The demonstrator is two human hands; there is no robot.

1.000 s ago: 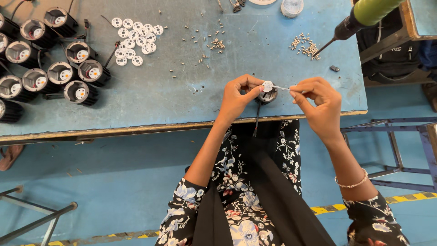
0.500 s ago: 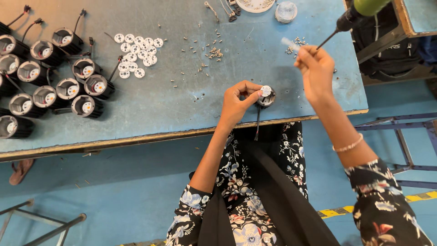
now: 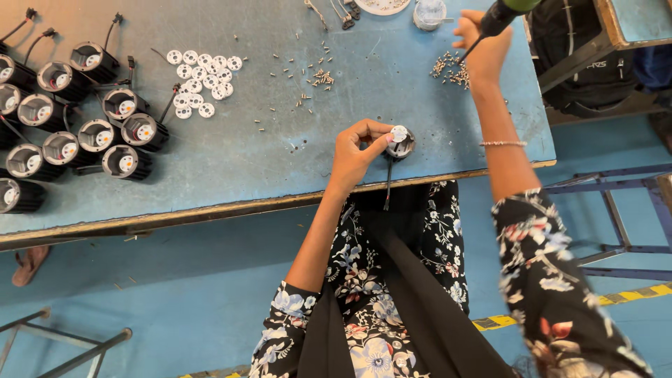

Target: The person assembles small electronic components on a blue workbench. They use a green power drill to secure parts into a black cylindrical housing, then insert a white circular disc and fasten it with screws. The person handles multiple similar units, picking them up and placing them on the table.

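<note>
- The left hand point(image 3: 357, 150) pinches a small round black lamp housing with a white disc on top point(image 3: 400, 142), its fingers closed on the housing's rim; the housing sits on the worn blue table point(image 3: 266, 154) close to the near edge, and a thin black lead hangs from it over that edge.
- The right hand point(image 3: 483, 49) reaches well beyond the housing, toward the table's far side, fingers bent down over a loose heap of small metal screws point(image 3: 448, 68); whether it pinches a screw cannot be told.
- A hanging power screwdriver with a black shaft and green body point(image 3: 497, 17) crosses just in front of the right hand.
- A thin bracelet point(image 3: 502, 143) circles the right wrist.
- To the left of the housing, across bare tabletop, lies a cluster of flat white round discs point(image 3: 203, 80).
- Further left stands a group of finished black cylindrical lamp housings with wires point(image 3: 77, 119).
- A second scatter of small screws point(image 3: 315, 73) lies between the discs and the heap.
</note>
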